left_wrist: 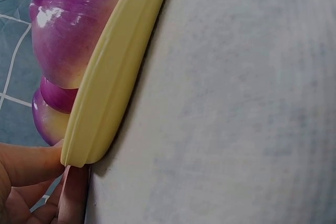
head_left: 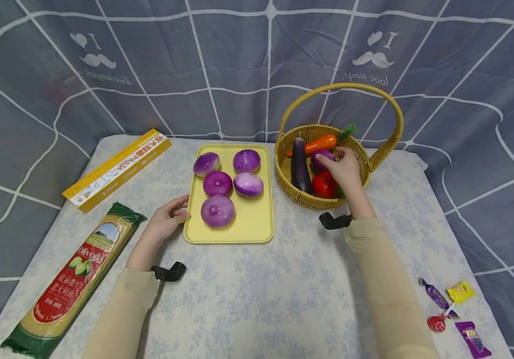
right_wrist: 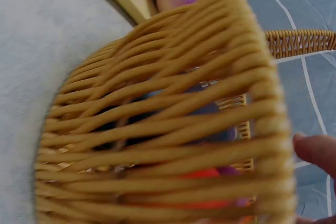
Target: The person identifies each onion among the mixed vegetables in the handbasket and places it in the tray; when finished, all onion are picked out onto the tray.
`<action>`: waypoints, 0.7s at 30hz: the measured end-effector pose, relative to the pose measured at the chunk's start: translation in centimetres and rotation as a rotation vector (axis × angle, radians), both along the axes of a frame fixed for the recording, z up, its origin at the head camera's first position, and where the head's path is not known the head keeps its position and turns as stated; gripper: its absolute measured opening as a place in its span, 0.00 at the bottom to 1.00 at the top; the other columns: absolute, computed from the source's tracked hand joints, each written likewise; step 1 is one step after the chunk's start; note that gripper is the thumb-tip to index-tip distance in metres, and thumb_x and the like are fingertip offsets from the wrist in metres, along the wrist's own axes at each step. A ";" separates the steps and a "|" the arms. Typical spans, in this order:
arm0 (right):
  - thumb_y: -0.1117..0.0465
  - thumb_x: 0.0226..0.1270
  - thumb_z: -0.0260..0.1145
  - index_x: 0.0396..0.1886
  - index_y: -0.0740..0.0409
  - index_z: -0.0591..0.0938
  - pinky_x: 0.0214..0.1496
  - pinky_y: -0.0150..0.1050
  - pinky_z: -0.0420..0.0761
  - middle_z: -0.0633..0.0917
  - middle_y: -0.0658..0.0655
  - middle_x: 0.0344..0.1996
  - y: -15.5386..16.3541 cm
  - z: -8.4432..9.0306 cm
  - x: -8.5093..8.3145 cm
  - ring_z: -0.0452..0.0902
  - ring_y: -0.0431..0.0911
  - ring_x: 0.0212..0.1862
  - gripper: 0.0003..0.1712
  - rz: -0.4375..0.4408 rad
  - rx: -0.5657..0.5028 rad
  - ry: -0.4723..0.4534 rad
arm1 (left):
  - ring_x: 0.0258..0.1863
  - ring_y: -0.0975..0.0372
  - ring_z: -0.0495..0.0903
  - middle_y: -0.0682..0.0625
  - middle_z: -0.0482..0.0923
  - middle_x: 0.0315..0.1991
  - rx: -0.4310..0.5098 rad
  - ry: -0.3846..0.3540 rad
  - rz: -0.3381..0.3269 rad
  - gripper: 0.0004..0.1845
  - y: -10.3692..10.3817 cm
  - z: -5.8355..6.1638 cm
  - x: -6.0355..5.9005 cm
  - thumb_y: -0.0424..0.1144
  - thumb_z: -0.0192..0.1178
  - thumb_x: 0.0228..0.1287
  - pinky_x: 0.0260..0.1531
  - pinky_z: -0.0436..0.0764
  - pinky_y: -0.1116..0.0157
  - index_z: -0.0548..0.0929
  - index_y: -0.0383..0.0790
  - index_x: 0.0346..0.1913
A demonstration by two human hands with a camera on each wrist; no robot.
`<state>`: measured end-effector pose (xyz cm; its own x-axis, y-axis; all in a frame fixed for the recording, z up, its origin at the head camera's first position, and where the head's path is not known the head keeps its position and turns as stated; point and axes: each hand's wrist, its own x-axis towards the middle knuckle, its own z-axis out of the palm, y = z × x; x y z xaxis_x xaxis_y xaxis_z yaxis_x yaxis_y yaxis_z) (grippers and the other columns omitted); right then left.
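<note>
A yellow tray (head_left: 257, 224) holds several purple onions (head_left: 218, 210) at the table's middle. My left hand (head_left: 178, 212) rests at the tray's left edge, fingers loosely bent; in the left wrist view a fingertip (left_wrist: 31, 163) touches the tray's rim (left_wrist: 113, 77) beside an onion (left_wrist: 68, 30). To the right stands a wicker basket (head_left: 303, 199) with an eggplant (head_left: 299, 167), a carrot (head_left: 319, 143), a red vegetable (head_left: 324, 185) and a purple onion (head_left: 318, 160). My right hand (head_left: 330, 159) reaches into the basket and its fingers curl over that onion. The right wrist view shows the basket wall (right_wrist: 173, 129) close up.
A long yellow pasta box (head_left: 115, 169) lies at the back left. A packet of spaghetti (head_left: 75, 279) lies at the front left. Several wrapped candies (head_left: 451, 309) sit at the front right corner. A grey checked cloth hangs behind the table.
</note>
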<state>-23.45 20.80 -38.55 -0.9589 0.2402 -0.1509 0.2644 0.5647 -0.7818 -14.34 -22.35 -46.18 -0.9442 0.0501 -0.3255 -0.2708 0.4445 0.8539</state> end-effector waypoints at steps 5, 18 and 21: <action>0.41 0.65 0.65 0.74 0.67 0.58 0.74 0.53 0.64 0.65 0.69 0.70 -0.4 1.0 -0.8 0.62 0.60 0.70 0.50 -0.016 0.002 -0.053 | 0.58 0.54 0.72 0.39 0.68 0.67 0.000 -0.001 -0.008 0.32 0.0 0.1 0.1 0.34 0.54 0.74 0.45 0.75 0.77 0.59 0.45 0.77; 0.46 0.65 0.66 0.73 0.67 0.58 0.73 0.49 0.65 0.66 0.67 0.70 -1.0 1.1 -1.7 0.64 0.57 0.69 0.47 -0.039 -0.086 -0.063 | 0.58 0.53 0.72 0.37 0.67 0.67 0.016 0.018 -0.014 0.32 -0.1 0.1 0.0 0.33 0.54 0.73 0.43 0.76 0.78 0.59 0.41 0.77; 0.44 0.64 0.66 0.75 0.68 0.56 0.75 0.51 0.63 0.63 0.68 0.72 -0.9 0.5 -1.7 0.61 0.58 0.71 0.51 -0.012 -0.054 -0.095 | 0.59 0.52 0.71 0.37 0.67 0.68 0.013 0.012 -0.011 0.32 -0.1 0.1 0.1 0.33 0.54 0.74 0.44 0.75 0.77 0.59 0.42 0.77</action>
<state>-25.18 19.95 -38.07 -0.9368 0.2408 -0.2537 0.3452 0.5187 -0.7822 -14.23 -22.43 -46.05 -0.9473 0.0645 -0.3137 -0.2560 0.4357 0.8629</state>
